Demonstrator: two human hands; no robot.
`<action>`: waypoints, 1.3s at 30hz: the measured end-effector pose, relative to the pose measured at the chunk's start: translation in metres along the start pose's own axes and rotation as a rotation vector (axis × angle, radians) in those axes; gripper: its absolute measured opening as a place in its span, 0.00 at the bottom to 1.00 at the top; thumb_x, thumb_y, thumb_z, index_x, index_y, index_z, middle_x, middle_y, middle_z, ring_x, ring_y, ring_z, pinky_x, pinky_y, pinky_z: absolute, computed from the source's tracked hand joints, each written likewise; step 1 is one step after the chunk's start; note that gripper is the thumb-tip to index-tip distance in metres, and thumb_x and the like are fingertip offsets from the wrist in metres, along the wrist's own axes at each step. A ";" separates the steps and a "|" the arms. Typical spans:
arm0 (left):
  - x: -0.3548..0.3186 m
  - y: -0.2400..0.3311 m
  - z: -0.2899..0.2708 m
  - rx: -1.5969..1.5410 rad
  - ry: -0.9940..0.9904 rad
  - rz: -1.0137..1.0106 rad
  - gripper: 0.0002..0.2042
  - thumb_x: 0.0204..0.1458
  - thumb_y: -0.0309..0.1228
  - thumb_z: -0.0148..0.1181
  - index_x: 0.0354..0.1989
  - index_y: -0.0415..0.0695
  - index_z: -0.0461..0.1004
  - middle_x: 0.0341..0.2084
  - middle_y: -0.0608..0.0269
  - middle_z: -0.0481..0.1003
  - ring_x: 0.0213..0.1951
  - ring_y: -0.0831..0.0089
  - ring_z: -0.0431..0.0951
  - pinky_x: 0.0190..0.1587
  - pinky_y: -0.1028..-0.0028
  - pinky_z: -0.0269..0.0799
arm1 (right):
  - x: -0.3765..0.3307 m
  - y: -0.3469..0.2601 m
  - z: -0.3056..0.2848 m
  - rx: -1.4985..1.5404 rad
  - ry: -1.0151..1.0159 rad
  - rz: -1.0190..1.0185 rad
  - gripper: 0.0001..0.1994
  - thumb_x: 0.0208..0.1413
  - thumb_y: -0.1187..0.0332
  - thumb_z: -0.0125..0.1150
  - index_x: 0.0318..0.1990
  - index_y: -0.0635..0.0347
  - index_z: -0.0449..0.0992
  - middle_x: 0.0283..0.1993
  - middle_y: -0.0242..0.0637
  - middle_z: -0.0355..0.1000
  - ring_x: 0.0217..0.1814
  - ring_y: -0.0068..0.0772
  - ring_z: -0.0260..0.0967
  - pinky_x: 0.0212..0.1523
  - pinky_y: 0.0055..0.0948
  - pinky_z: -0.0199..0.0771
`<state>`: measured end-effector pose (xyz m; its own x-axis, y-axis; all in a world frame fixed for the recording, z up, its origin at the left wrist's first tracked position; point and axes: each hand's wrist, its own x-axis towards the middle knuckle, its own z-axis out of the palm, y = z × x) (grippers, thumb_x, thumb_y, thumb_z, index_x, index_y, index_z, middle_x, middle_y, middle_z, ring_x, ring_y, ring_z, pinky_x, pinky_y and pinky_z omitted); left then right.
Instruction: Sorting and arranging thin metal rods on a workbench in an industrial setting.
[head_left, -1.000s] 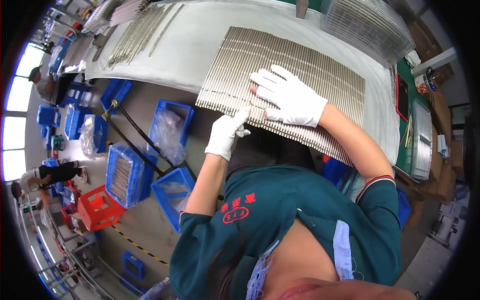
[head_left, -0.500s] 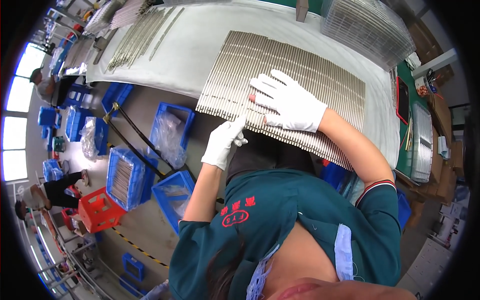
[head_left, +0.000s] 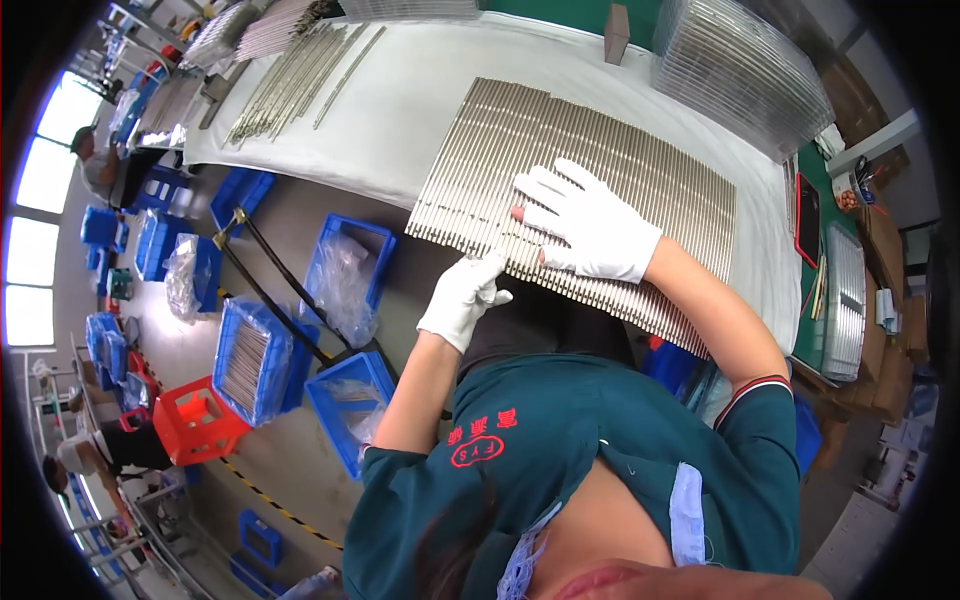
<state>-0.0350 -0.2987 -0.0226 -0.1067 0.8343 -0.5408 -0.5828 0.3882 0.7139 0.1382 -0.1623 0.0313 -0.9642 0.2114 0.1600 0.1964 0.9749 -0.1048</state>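
A wide row of thin silvery metal rods (head_left: 600, 150) lies side by side on the white-covered table, their near ends reaching the front edge. My right hand (head_left: 590, 225), in a white glove with bare skin showing at two fingertips, rests flat on the rods with its fingers spread. At the rods' near ends, left of it, is my left hand (head_left: 462, 300), also white-gloved. Its fingers are curled and touch the rod ends; whatever lies between them is hidden.
Loose rods (head_left: 295, 85) lie on the table's far left. Clear plastic trays (head_left: 745, 75) are stacked at the far right, near a small upright block (head_left: 616, 35). Blue crates (head_left: 350, 260) and a red stool (head_left: 200, 420) stand on the floor at left. Two people are farther left.
The whole view has shifted slightly, so the table sits lower and farther right. Both hands keep nearly the same places on the rods. The person at lower left has changed posture.
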 end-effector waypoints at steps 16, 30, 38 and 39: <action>-0.013 0.013 0.004 0.445 0.084 0.112 0.31 0.57 0.53 0.37 0.25 0.34 0.77 0.13 0.64 0.69 0.17 0.81 0.64 0.24 0.81 0.61 | 0.014 0.004 -0.001 -0.013 0.032 -0.026 0.30 0.51 0.50 0.47 0.58 0.61 0.60 0.64 0.43 0.52 0.68 0.39 0.45 0.67 0.42 0.36; -0.008 0.003 0.003 0.472 0.002 0.204 0.28 0.60 0.47 0.36 0.31 0.33 0.76 0.18 0.61 0.72 0.19 0.79 0.66 0.27 0.80 0.63 | 0.015 0.002 -0.004 -0.010 -0.015 -0.026 0.30 0.52 0.50 0.46 0.58 0.60 0.61 0.64 0.43 0.52 0.68 0.40 0.45 0.67 0.42 0.36; 0.000 0.008 -0.004 0.354 0.164 0.187 0.25 0.56 0.48 0.46 0.22 0.37 0.74 0.12 0.65 0.68 0.16 0.82 0.65 0.22 0.83 0.61 | 0.014 0.004 -0.002 -0.020 -0.007 -0.020 0.30 0.53 0.49 0.44 0.58 0.59 0.60 0.64 0.43 0.52 0.68 0.40 0.44 0.67 0.41 0.35; 0.004 0.007 -0.003 0.298 0.212 0.221 0.19 0.54 0.44 0.52 0.25 0.37 0.73 0.13 0.67 0.67 0.15 0.83 0.64 0.23 0.82 0.63 | 0.015 0.004 -0.004 -0.037 -0.020 -0.018 0.30 0.53 0.48 0.44 0.59 0.59 0.60 0.64 0.43 0.51 0.68 0.40 0.43 0.67 0.42 0.35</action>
<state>-0.0423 -0.2942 -0.0210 -0.3845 0.8230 -0.4181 -0.2727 0.3314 0.9032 0.1254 -0.1554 0.0367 -0.9709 0.1927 0.1422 0.1849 0.9805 -0.0660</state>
